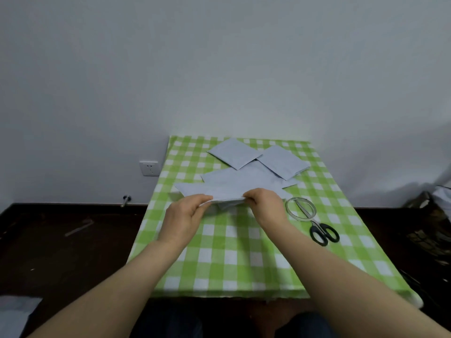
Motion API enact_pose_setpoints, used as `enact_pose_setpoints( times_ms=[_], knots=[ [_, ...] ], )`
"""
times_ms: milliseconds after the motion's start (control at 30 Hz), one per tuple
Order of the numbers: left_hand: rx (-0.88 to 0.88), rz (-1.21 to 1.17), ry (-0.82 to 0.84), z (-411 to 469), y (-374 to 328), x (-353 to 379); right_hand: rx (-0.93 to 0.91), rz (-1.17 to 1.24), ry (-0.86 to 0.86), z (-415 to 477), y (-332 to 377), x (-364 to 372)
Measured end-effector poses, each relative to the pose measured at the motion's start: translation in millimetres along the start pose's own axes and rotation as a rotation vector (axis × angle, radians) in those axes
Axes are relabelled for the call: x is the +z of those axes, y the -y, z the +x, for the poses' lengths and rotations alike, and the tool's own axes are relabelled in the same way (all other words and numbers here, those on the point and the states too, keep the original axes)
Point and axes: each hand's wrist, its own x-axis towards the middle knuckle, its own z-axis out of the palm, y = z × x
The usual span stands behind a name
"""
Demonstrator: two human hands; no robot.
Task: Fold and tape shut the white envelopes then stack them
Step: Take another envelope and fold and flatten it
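Note:
My left hand [185,215] and my right hand [266,203] pinch the near edge of a white envelope [210,191], lifted slightly off the green checked table [231,252]. Another flat white envelope [244,178] lies just behind it, partly covered. Two folded white envelopes rest at the far end: one [231,152] at the left, one [283,161] at the right. A roll of clear tape [301,208] lies to the right of my right hand, with black-handled scissors [322,232] passing through it.
The table stands against a white wall. A dark floor surrounds it. A wall socket [148,168] sits at the left, dark bags [432,215] at the right, and something white [14,313] on the floor at the lower left.

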Motion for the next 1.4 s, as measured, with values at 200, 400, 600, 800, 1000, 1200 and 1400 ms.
enact_pose_setpoints(
  times_ms=[200, 400, 600, 800, 1000, 1200, 1400],
  knots=[
    [-0.229, 0.150, 0.124, -33.4, 16.7, -28.0, -0.176, -0.391, 0.081, -49.0, -13.4, -4.4],
    [-0.258, 0.419, 0.291, -58.0, 5.3, -20.4, -0.162, 0.001, 0.258, -93.6, 3.3, 3.5],
    [-0.128, 0.462, 0.752, -79.5, -11.7, 16.5, 0.390, 0.219, 0.199, -86.8, -42.5, -6.4],
    [0.053, 0.708, 0.855, -93.3, -3.6, 30.0, 0.446, 0.364, 0.186, -85.3, -50.1, -5.4],
    [0.349, 0.527, 0.478, -108.0, 10.7, 29.8, 0.510, 0.468, 0.197, -81.5, -43.0, -1.3],
    [0.381, 0.335, 0.319, -99.9, 6.3, 20.6, 0.613, 1.133, 0.107, -75.9, -34.6, -20.2],
    [-0.203, -0.113, -0.070, -30.6, -55.0, -14.4, 0.509, 1.331, 0.029, -60.9, -30.9, -53.3]
  ],
)
